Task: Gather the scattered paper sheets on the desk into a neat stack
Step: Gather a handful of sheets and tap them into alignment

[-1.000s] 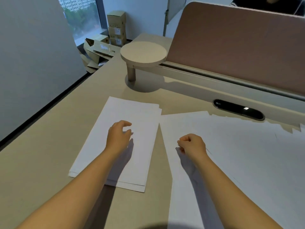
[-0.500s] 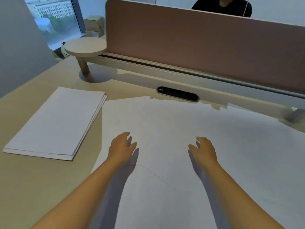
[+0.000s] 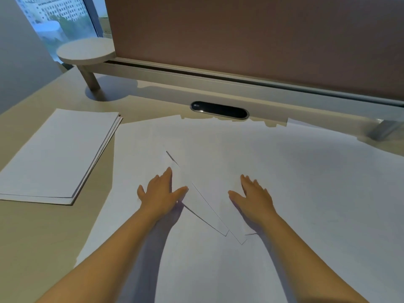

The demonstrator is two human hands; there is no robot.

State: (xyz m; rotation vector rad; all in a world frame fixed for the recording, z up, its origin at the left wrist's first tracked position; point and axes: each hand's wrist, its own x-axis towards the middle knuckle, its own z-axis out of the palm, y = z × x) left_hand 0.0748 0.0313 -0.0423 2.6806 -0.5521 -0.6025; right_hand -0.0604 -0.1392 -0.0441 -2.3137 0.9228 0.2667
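Observation:
Several white paper sheets [image 3: 295, 182] lie spread and overlapping across the middle and right of the beige desk [image 3: 39, 232]. A neat stack of white sheets [image 3: 54, 154] rests at the left. My left hand [image 3: 160, 192] lies flat with straight fingers at the left edge of a sheet [image 3: 207, 193] whose edges stand out from the spread. My right hand [image 3: 253, 197] presses flat on that same sheet, fingers straight. The two hands flank it, about a hand's width apart.
A brown partition panel [image 3: 251, 40] on a pale rail closes the back of the desk. A black oval cable port [image 3: 219, 109] sits in the rail. A round raised shelf on a post [image 3: 86, 51] stands at the back left, with a window behind it.
My hands moved from the stack area rightward onto the scattered sheets and flattened out. A sheet between them has slid and shows its edges. The view shifted right and closer.

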